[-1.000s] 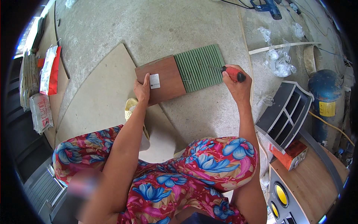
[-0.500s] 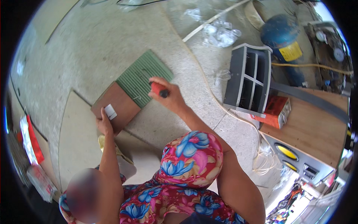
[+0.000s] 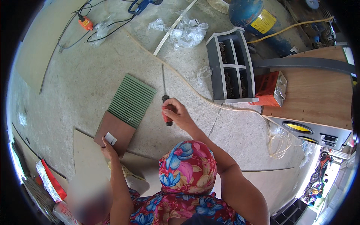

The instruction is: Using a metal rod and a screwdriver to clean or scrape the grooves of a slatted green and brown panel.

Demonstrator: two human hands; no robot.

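A screwdriver (image 3: 167,119) with a red and black handle is gripped in my right hand (image 3: 180,113). Its long thin shaft points away from me, over the floor and apart from the boards. To its left lies a green ribbed panel (image 3: 132,98), meeting a flat brown board (image 3: 119,125) at its nearer edge. A loose-looking pale screw or nail (image 3: 130,120) shows near that join. My left hand (image 3: 108,150) grips the brown board's near left edge, fingertips beside a small white rectangular piece (image 3: 110,138) on it. The underside of the board is hidden.
A grey divided rack (image 3: 233,65) stands at the right, beside a red tin (image 3: 269,90) and a wooden speaker cabinet (image 3: 311,86). A pale hose (image 3: 195,93) crosses the concrete floor. Farther off are clear plastic bags (image 3: 187,34), a blue tank (image 3: 245,13) and a corded blue tool (image 3: 144,5).
My right hand has drawn the screwdriver off the green panel, so its shaft now points over the floor. My left hand stays on the brown board. The whole view has shifted.
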